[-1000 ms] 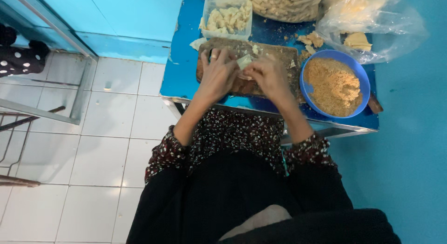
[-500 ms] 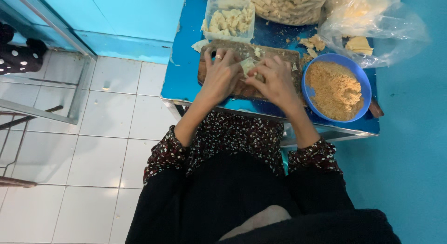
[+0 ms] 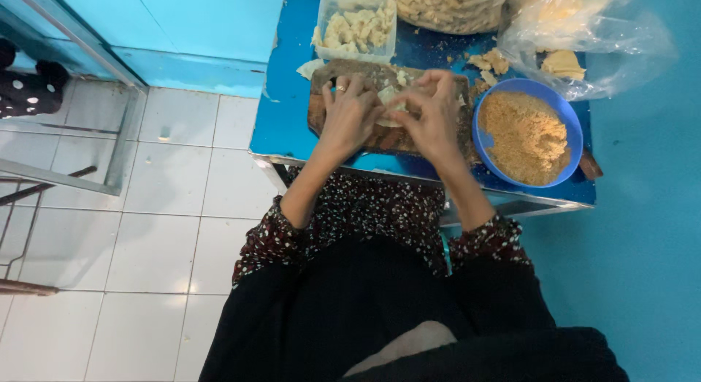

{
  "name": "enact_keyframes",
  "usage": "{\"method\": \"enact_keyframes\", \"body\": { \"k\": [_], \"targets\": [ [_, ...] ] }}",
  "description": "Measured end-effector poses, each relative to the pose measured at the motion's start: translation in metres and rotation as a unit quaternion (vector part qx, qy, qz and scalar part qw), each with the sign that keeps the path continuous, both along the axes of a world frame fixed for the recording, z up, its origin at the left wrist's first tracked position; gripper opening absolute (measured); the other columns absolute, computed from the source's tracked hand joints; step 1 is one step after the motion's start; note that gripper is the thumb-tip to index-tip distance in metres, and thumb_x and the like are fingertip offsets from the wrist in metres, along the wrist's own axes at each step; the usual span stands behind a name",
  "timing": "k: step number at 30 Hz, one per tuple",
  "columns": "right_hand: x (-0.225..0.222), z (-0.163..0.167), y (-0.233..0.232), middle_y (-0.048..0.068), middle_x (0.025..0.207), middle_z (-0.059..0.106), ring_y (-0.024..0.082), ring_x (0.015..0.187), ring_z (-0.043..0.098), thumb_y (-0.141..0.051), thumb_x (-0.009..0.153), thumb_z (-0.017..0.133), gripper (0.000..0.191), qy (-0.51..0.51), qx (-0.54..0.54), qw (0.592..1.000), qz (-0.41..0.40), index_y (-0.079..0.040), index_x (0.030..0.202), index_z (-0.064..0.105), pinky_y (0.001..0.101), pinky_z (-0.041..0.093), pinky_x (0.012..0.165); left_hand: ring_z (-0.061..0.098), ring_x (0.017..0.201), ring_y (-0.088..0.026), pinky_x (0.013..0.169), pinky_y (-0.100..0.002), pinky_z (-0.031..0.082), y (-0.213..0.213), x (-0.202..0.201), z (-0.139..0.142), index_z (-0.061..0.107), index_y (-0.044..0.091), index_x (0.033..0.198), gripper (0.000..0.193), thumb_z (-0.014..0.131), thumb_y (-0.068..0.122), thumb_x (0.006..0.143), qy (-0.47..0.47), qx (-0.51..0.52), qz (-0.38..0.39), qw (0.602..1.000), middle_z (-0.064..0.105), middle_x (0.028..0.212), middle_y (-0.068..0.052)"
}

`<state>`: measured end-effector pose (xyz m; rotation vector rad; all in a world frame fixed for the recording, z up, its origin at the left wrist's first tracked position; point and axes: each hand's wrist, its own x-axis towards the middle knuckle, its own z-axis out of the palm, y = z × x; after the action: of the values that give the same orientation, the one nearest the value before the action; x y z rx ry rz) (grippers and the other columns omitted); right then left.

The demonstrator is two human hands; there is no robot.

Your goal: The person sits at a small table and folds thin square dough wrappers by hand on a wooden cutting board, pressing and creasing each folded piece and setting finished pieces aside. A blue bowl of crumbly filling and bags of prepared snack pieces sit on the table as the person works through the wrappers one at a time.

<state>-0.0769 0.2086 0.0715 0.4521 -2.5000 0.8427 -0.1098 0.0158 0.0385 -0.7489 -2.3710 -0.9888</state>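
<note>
Dough piece (image 3: pixel 391 105) sits between both grips, over board (image 3: pixel 380 126) on counter (image 3: pixel 288 126). Left hand (image 3: pixel 349 116) and right hand (image 3: pixel 434 112) equally near, fingertips pinched on it from opp. sides. Long axis: cannot tell. Crumb bowl (image 3: pixel 527 134) just right of right grip.

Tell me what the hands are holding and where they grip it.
Both the left hand and right hand hold a small pale piece of dough between them over the wooden board, fingers pinching its opposite edges.
</note>
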Motion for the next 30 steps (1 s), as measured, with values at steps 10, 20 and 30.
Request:
{"method": "enact_keyframes", "body": {
  "k": [10,20,30],
  "targets": [
    [0.003,0.006,-0.013,0.004,0.122,0.049,0.028,0.121,0.046,-0.03,0.082,0.089,0.015,0.021,0.093,0.994,-0.062,-0.021,0.091,0.081,0.0509,0.034,0.096,0.042,0.127,-0.04,0.108,-0.064,0.023,-0.011,0.005,0.008,0.074,0.007,0.09,0.014,0.077,0.013,0.078,0.024,0.036,-0.017,0.999,0.053,0.131,-0.016],
    [0.009,0.006,-0.02,0.006,0.129,0.049,0.028,0.126,0.045,-0.03,0.088,0.087,0.018,0.044,0.113,0.99,-0.075,-0.019,0.1,0.08,0.0496,0.033,0.098,0.04,0.134,-0.04,0.117,-0.069,0.018,-0.009,0.007,0.011,0.073,0.006,0.101,0.013,0.068,0.009,0.089,0.026,0.007,-0.006,1.0,0.05,0.138,-0.014],
    [0.001,0.006,-0.025,0.013,0.127,0.044,0.029,0.121,0.046,-0.029,0.096,0.078,0.017,0.043,0.086,0.994,-0.056,-0.015,0.105,0.073,0.051,0.032,0.097,0.041,0.133,-0.04,0.117,-0.067,0.019,-0.009,0.007,0.009,0.066,0.009,0.111,0.024,0.065,0.005,0.087,0.038,-0.028,0.025,0.999,0.048,0.14,-0.016]
  ]
}}
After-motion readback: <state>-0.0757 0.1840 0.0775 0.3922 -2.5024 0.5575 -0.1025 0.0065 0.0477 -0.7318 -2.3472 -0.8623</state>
